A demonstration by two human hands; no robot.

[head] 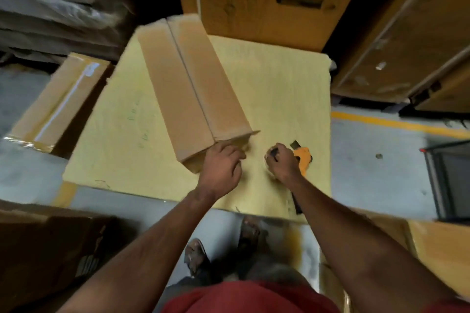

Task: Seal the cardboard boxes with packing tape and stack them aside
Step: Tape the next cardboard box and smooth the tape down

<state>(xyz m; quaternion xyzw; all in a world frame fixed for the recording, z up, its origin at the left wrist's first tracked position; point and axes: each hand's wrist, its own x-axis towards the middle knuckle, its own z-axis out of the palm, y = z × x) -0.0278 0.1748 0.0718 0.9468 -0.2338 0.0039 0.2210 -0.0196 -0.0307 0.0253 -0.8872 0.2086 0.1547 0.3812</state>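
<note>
A long, narrow brown cardboard box (pixel 193 89) lies slantwise on a pale yellow board-covered work surface (pixel 279 89), its flaps closed along an untaped centre seam.

The left hand (pixel 221 168) rests curled fingers on the box's near end. The right hand (pixel 282 162), just beside it, is clamped around an orange tape dispenser (pixel 304 157), whose roll is hidden. The box looks light and stiff and is probably best steadied at its ends. A taped cardboard box (pixel 61 104) sits aside at left. Motion blur softens the edges, so finger contact is uncertain.
</note>
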